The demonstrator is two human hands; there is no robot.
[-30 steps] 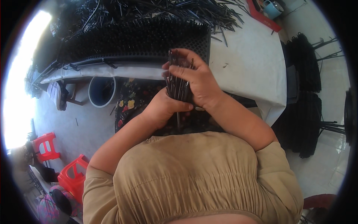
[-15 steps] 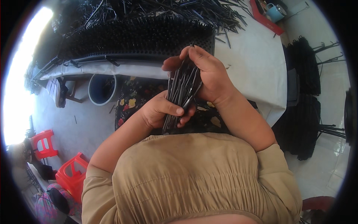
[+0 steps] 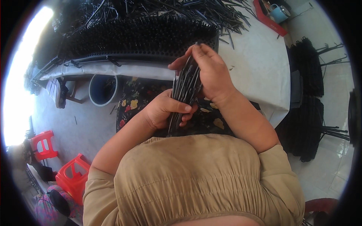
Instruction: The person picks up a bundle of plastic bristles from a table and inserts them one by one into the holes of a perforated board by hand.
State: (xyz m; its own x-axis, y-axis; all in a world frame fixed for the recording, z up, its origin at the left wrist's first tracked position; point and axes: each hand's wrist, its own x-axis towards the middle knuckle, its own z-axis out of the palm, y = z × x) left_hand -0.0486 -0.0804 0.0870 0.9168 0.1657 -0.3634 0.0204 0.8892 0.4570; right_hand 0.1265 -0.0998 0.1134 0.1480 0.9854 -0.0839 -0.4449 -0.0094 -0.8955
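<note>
A bundle of thin black sticks (image 3: 184, 88) is held upright over my lap. My left hand (image 3: 168, 109) is wrapped round its lower part, thumb across the front. At the upper end, my right hand (image 3: 211, 69) cups the bundle, its thumb and fingertips closed together at the top of the sticks. Just beyond the hands, on the table, a long black perforated tray (image 3: 158, 56) is packed with many upright black sticks. Loose black sticks (image 3: 215, 17) lie heaped behind it. The exact kind of stick is too small to tell.
The table has a white cover (image 3: 260, 75). At its far right stand a red tray (image 3: 269, 19) and a blue mug (image 3: 279, 14). A bucket (image 3: 103, 90) is on the floor at left, with red plastic stools (image 3: 73, 177) nearer. Black bundles hang on racks (image 3: 305, 124) at right.
The sticks have turned slightly within my hands. My left thumb has shifted a little to the right across the bundle; my right fingers have closed in at its top.
</note>
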